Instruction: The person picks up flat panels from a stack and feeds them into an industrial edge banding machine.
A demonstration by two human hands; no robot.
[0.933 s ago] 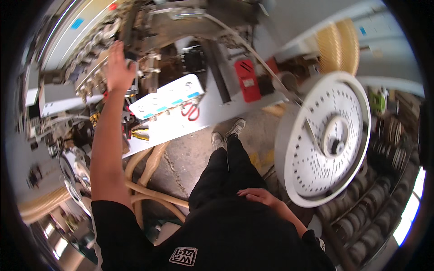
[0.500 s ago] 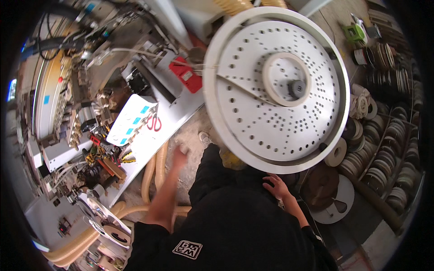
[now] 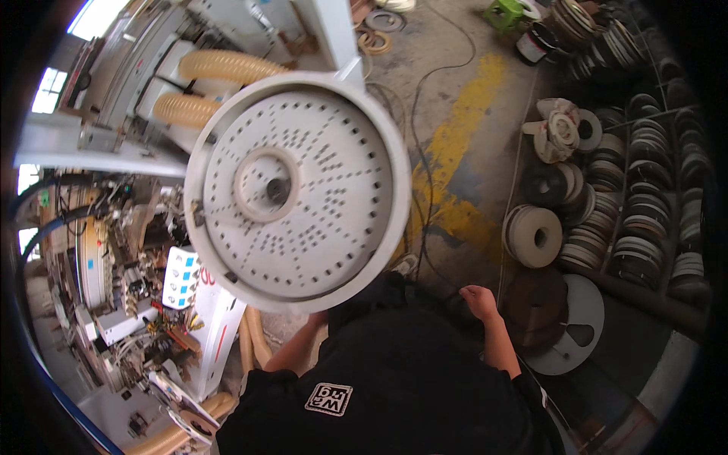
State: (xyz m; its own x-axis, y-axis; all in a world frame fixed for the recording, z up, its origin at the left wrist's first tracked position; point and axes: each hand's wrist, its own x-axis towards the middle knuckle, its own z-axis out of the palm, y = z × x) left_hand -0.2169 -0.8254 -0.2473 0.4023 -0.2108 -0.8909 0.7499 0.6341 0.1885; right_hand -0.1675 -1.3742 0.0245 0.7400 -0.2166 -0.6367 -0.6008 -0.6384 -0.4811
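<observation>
My right hand (image 3: 479,301) hangs in the air to the right of my body, its fingers curled in a loose fist with nothing visible in them. The floor and a stack of edge rolls lie beyond it. My left hand (image 3: 319,319) is low at my left side, mostly hidden by the rim of a large white round turntable (image 3: 356,262). That turntable is full of small holes, with a raised ring (image 3: 244,199) around a dark knob (image 3: 278,189). Nothing lies on its plate.
Rolls of edge banding (image 3: 641,220) fill racks on the right, beside a brown roll (image 3: 535,307) and a grey disc (image 3: 590,299). A black cable (image 3: 430,205) crosses the yellow-marked floor (image 3: 466,114). Ribbed hoses (image 3: 227,67) and a machine (image 3: 114,250) stand left.
My view has swung right, so the turntable sits further left. My right hand's fingers went from spread to curled. The left hand has passed mostly behind the turntable's rim.
</observation>
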